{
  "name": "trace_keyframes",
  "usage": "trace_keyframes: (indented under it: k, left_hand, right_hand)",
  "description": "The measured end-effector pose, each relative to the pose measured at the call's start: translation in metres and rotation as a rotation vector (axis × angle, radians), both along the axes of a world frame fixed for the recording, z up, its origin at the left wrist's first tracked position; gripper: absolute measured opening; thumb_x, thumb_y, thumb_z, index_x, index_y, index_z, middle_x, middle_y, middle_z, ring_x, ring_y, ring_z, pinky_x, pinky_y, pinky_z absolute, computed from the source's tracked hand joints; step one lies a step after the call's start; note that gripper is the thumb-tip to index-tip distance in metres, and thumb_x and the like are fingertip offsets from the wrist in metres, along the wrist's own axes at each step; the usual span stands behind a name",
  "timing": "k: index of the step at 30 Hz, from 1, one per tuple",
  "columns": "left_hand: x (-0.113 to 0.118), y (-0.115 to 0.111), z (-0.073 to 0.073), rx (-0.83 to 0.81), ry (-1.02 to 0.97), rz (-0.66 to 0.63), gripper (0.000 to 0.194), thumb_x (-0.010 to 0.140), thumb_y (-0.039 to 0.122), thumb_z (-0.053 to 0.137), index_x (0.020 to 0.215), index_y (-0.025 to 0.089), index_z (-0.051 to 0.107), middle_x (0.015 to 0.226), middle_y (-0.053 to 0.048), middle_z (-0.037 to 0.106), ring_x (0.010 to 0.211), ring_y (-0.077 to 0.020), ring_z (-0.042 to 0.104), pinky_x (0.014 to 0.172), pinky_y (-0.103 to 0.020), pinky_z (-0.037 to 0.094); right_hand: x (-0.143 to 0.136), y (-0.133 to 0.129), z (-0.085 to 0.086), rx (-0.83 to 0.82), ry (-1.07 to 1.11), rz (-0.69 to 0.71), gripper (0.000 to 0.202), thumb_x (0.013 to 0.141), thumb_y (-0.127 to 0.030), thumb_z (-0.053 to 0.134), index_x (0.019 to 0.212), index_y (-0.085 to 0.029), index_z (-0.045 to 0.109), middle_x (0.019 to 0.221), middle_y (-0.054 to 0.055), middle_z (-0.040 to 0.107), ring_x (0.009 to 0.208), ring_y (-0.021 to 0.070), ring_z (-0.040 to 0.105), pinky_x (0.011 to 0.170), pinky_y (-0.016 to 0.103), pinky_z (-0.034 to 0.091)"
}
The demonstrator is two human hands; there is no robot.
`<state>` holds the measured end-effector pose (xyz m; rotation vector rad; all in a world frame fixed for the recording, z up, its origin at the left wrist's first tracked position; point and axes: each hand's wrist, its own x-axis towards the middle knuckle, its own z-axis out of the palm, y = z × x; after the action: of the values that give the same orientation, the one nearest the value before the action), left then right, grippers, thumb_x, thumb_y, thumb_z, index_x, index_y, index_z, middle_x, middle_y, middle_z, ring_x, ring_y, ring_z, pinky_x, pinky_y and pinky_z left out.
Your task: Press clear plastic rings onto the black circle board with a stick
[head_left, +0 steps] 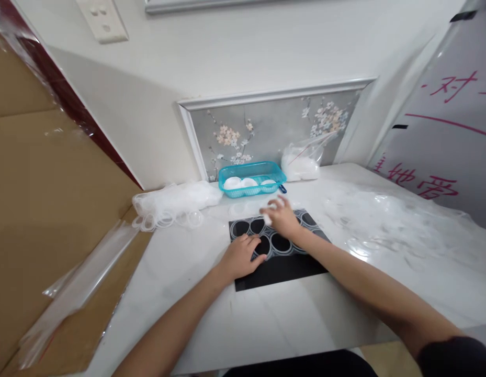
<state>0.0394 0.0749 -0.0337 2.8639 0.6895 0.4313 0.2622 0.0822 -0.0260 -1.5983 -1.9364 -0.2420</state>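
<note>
A black sheet lies on the white table, its upper part covered by rows of translucent rings with black showing through their middles. My left hand rests flat on the sheet's left side, fingers spread over the rings. Over the back of the sheet, my right hand has bent fingers around a small whitish piece. Motion blurs that piece, so its kind is unclear. Just behind the sheet lies a clear strip with round outlines, partly washed out against the table.
A teal basket holding white round pieces stands against the wall, with a clear bag of white material beside it. Translucent rings pile up at left and right. Cardboard borders the left side; a whiteboard stands right.
</note>
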Motion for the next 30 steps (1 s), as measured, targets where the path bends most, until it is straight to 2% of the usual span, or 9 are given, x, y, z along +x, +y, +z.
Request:
trace_keyframes:
  k: [2,4,7,9,11,14,20,26,30]
  left_hand:
    - [-0.002,0.001,-0.001,-0.035,-0.010,0.007,0.033,0.091,0.037,0.063,0.118,0.019,0.059,0.133,-0.011,0.062,0.112,-0.0298,0.061,0.097,-0.046,0.052]
    - [-0.004,0.002,-0.001,-0.060,-0.011,0.009,0.033,0.091,0.037,0.063,0.118,0.018,0.059,0.135,-0.011,0.061,0.114,-0.0290,0.060,0.098,-0.045,0.051]
    - [-0.005,0.003,0.001,-0.045,0.001,-0.022,0.034,0.093,0.037,0.061,0.120,0.017,0.059,0.135,-0.010,0.061,0.115,-0.0280,0.060,0.100,-0.045,0.049]
    - [-0.002,0.003,0.005,-0.012,0.011,-0.044,0.034,0.096,0.038,0.058,0.123,0.017,0.058,0.136,-0.010,0.060,0.115,-0.0281,0.059,0.100,-0.045,0.048]
    - [0.002,0.003,0.009,0.018,0.027,-0.072,0.033,0.098,0.040,0.054,0.122,0.018,0.058,0.137,-0.009,0.060,0.117,-0.0283,0.058,0.099,-0.046,0.048]
    - [0.014,0.003,0.015,0.061,0.086,-0.135,0.032,0.099,0.044,0.051,0.114,0.018,0.061,0.135,-0.010,0.060,0.117,-0.0283,0.058,0.098,-0.045,0.047]
    - [0.039,0.005,0.018,0.136,0.185,-0.157,0.033,0.099,0.046,0.051,0.109,0.016,0.060,0.119,-0.009,0.067,0.107,-0.0264,0.059,0.090,-0.039,0.047]
    - [0.042,0.004,0.010,0.154,0.166,-0.130,0.036,0.097,0.046,0.054,0.115,0.014,0.057,0.118,-0.010,0.066,0.111,-0.0279,0.057,0.089,-0.040,0.046]
    - [0.041,0.004,0.009,0.140,0.148,-0.117,0.035,0.097,0.045,0.056,0.113,0.014,0.057,0.116,-0.011,0.066,0.110,-0.0280,0.057,0.089,-0.041,0.047]
  right_hand:
    - [0.018,0.017,0.016,0.087,0.127,-0.289,0.032,0.093,-0.011,0.043,0.098,-0.015,0.074,0.091,0.014,0.075,0.104,0.0291,0.060,0.102,0.050,0.036]
    - [0.030,0.021,0.023,0.111,0.168,-0.375,0.033,0.095,-0.015,0.041,0.094,-0.012,0.075,0.095,0.017,0.075,0.105,0.0303,0.060,0.099,0.050,0.038]
    - [0.030,0.001,0.010,-0.029,0.191,-0.167,0.026,0.093,-0.022,0.052,0.082,-0.016,0.074,0.095,0.012,0.076,0.103,0.0283,0.063,0.098,0.043,0.041]
    - [0.024,-0.021,-0.008,-0.184,0.336,-0.007,0.025,0.092,-0.027,0.053,0.082,-0.018,0.074,0.097,0.010,0.076,0.097,0.0257,0.067,0.090,0.038,0.047]
    - [0.018,-0.037,-0.024,-0.287,0.546,0.061,0.026,0.092,-0.033,0.053,0.084,-0.019,0.073,0.097,0.009,0.076,0.090,0.0242,0.070,0.081,0.034,0.051]
    - [0.017,-0.046,-0.034,-0.319,0.729,0.080,0.030,0.090,-0.042,0.055,0.085,-0.018,0.073,0.094,0.009,0.076,0.087,0.0255,0.071,0.077,0.035,0.054]
    - [0.022,-0.041,-0.035,-0.315,0.756,0.081,0.035,0.090,-0.046,0.055,0.083,-0.017,0.073,0.088,0.010,0.076,0.083,0.0256,0.070,0.073,0.035,0.054]
    - [0.023,-0.041,-0.039,-0.295,0.759,0.051,0.038,0.089,-0.050,0.056,0.079,-0.017,0.073,0.075,0.008,0.074,0.081,0.0261,0.070,0.071,0.034,0.054]
    - [0.023,-0.041,-0.039,-0.302,0.761,0.047,0.038,0.089,-0.049,0.056,0.074,-0.017,0.071,0.076,0.008,0.074,0.080,0.0258,0.070,0.068,0.033,0.053]
